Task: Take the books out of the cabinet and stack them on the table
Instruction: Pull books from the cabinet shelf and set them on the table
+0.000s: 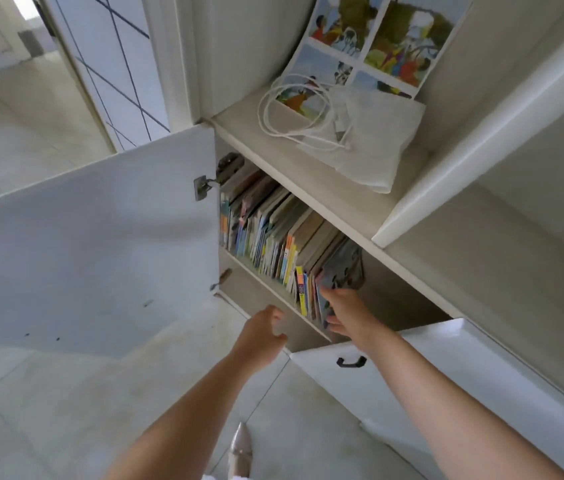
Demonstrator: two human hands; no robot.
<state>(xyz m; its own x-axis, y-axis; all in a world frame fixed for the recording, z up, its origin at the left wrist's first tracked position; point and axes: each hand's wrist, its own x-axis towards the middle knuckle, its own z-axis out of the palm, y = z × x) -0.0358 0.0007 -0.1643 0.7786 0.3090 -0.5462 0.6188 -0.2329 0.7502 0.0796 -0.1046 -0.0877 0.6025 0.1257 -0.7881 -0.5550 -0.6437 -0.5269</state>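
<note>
Forearms fill the bottom of the view, both reaching into the open cabinet [311,188]. Right hand [341,311] is at the right end of the row of books [273,237], fingers [334,320] curled round the outermost book [339,275], thumb on its cover, pinching it. Left hand [263,327] hangs just below the shelf edge [273,292], fingers loosely curled, holding nothing, apart from the books.

Books stand upright and tightly packed on the cabinet's shelf, leaning a little rightward, spines out. Left door [100,244] swung wide open; right door [412,368] with a dark handle [351,362] open below the right arm. None out yet, no counter in view.

Step in hand, judged: pulling the first book from the right end. Best done by tilting it out by its top corner, then bringing the left hand up to steady the neighbours so the row doesn't topple into the gap. Taking several at once needs both hands squeezing the bundle flat.

Up on the open shelf above: a picture sheet [377,39] with four colourful panels, a white cable [294,109], a pale cloth bag [370,143]. Shoe tip [240,452] on the tiled floor.

Writing: spines show colour blocks and possibly lettering, too blurred to read; no brand legible.
</note>
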